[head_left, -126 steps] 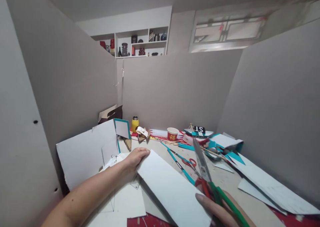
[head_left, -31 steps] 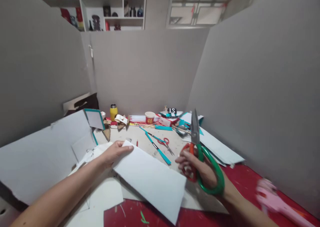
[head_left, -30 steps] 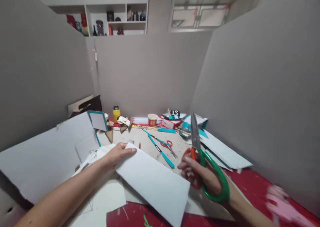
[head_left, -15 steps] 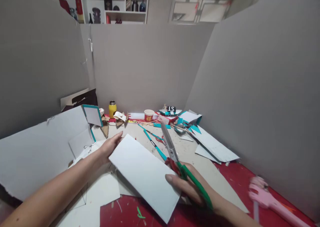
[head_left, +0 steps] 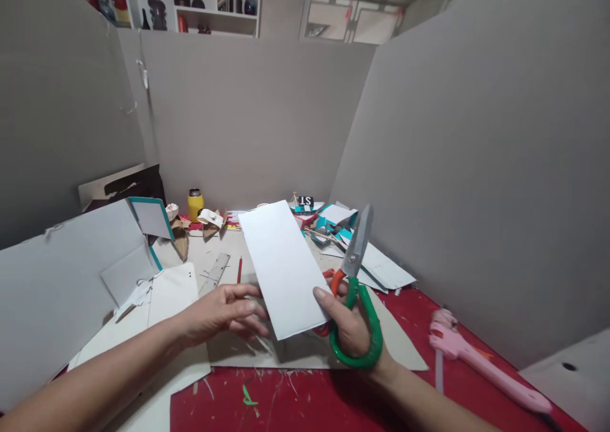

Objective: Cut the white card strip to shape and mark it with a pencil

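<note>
In the head view a white rectangular card (head_left: 286,263) is raised above the table, tilted, its lower right edge pinched under the thumb of my right hand (head_left: 355,330). That same hand also carries scissors (head_left: 358,244) with green and orange-red handles, blades shut together and pointing up. My left hand (head_left: 231,311) is open beside the card's lower left edge, fingers apart and nothing in them. Beyond it lie a ruler (head_left: 216,272) and a red pencil (head_left: 239,269) on a pale board (head_left: 398,340).
A pink glue gun (head_left: 486,365) lies on the red tabletop (head_left: 267,406) at right. Large white cardboard (head_left: 61,298) stands at left. A yellow bottle (head_left: 195,206) is at the back. Cardboard offcuts (head_left: 386,263) pile up at back right. Grey partitions (head_left: 238,121) enclose the table.
The card has turned more upright and shifted up in my right hand, with the scissors moving right. My left hand has come away from the card's upper left corner and dropped lower.
</note>
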`<state>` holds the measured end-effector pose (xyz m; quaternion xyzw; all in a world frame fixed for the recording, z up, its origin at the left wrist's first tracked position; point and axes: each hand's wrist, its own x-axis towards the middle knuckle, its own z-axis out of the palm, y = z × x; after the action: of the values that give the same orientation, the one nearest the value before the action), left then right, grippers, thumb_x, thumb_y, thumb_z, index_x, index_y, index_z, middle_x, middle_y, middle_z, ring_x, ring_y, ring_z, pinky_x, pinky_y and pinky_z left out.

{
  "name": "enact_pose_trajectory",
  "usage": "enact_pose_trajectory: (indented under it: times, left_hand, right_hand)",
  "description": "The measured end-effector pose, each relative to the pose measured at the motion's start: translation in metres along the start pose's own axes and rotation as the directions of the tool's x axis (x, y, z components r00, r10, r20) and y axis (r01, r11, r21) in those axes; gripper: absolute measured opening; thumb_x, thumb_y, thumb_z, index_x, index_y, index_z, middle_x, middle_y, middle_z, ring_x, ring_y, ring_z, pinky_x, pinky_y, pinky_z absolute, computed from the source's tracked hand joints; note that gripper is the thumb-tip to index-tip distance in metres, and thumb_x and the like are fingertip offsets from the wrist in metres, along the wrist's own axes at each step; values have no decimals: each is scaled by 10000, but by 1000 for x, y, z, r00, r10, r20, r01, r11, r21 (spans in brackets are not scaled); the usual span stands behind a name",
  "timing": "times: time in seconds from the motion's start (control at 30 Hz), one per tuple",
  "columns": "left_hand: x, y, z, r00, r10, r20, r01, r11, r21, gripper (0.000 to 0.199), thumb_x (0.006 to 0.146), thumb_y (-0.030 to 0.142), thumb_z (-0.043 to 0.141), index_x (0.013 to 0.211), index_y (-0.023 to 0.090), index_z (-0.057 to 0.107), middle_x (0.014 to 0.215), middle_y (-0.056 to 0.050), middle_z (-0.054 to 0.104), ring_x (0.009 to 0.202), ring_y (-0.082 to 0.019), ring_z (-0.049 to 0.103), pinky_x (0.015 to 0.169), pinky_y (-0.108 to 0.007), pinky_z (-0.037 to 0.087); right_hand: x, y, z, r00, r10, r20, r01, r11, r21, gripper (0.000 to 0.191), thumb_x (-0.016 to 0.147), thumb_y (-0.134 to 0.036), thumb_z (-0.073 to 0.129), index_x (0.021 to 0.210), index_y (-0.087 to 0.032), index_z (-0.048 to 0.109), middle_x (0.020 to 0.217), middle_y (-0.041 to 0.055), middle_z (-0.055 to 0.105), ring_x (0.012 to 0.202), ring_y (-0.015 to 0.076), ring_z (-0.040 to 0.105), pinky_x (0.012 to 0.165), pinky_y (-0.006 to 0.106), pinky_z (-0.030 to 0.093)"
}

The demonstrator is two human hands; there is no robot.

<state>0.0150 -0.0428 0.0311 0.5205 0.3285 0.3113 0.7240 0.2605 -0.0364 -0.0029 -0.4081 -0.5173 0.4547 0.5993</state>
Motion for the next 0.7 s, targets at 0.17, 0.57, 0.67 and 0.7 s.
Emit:
enact_pose_trajectory:
  times: [0.17,0.57,0.67,0.7]
  left_hand:
    - [0,-13,18,1000,-17,4,17,998,64,459,728,524,747,913,104,750,802,-114,757,659,-174,675,663,-301,547]
    - [0,-15,17,998,56,-40,-58,997,-47,370,789,400,721,1086,181,703,919,-91,750,726,-186,678,605,-261,522]
    - [-3,-18,26,1000,-6,18,7,999,-34,414,795,420,709,1098,137,701,943,-146,762,763,-235,715,620,-296,555]
    - [-4,-18,27,1000,-8,4,8,1000,-9,399,798,429,705,1045,115,721,885,-147,770,730,-223,715,624,-288,555]
  right_hand:
    - [-16,3,6,985,20,173,-17,1000,-16,342,841,-454,681,1037,-186,599,855,48,690,662,184,620,574,276,528]
    - [-22,-10,15,966,77,247,-72,997,-27,356,837,-515,654,859,-179,538,596,-27,582,477,124,592,431,198,465]
    - [-23,-13,16,955,76,287,-72,997,-23,349,837,-503,658,840,-174,541,620,-16,593,491,125,601,450,202,471]
    - [-23,-14,15,953,73,293,-70,997,-22,352,838,-503,657,829,-169,545,625,-11,596,496,123,600,457,202,470]
